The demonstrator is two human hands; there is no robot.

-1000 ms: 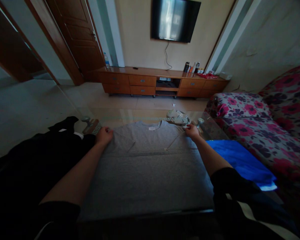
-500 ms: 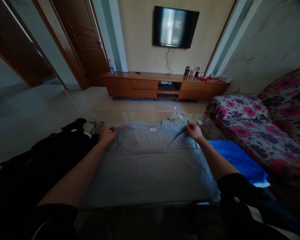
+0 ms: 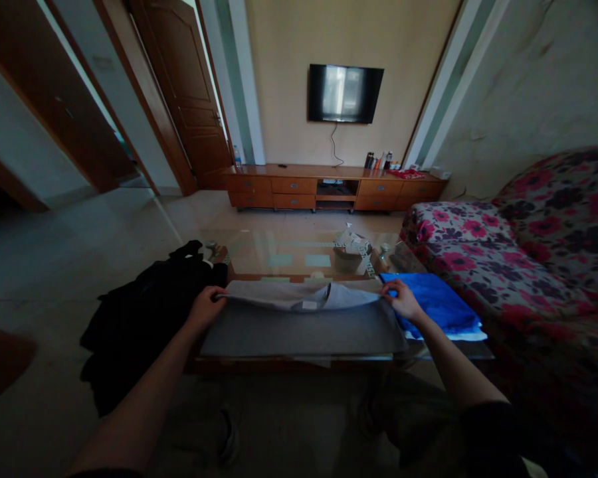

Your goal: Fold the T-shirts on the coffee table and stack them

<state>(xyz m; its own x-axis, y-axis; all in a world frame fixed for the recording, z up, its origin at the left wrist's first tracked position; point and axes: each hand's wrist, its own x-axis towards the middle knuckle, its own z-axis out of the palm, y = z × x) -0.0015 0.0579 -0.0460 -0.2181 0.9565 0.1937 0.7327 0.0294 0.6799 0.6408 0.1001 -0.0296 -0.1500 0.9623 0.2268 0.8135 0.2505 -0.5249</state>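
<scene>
A grey T-shirt [image 3: 299,332] lies across the glass coffee table [image 3: 249,255] in front of me. Its collar end is lifted and bent over toward me, with the neck label showing near the middle. My left hand [image 3: 208,305] pinches the shirt's left upper corner. At the opposite corner my right hand [image 3: 401,299] has its fingers closed on the cloth. The raised edge stretches between both hands, with a gap at the neckline. Beside my left hand is a heap of black clothing [image 3: 149,312]. Just right of my right hand rests a folded blue garment [image 3: 436,305].
A bin with a plastic bag [image 3: 351,249] shows behind the table's far edge. The flowered sofa [image 3: 473,245] runs along the right. Farther off stands a wooden TV cabinet [image 3: 294,189] with bottles on top, below a wall-mounted television [image 3: 345,94].
Both hands have drawn the shirt's collar end up and back toward me, folding it over the lower part. More of the glass table now shows beyond it. The view has tilted up.
</scene>
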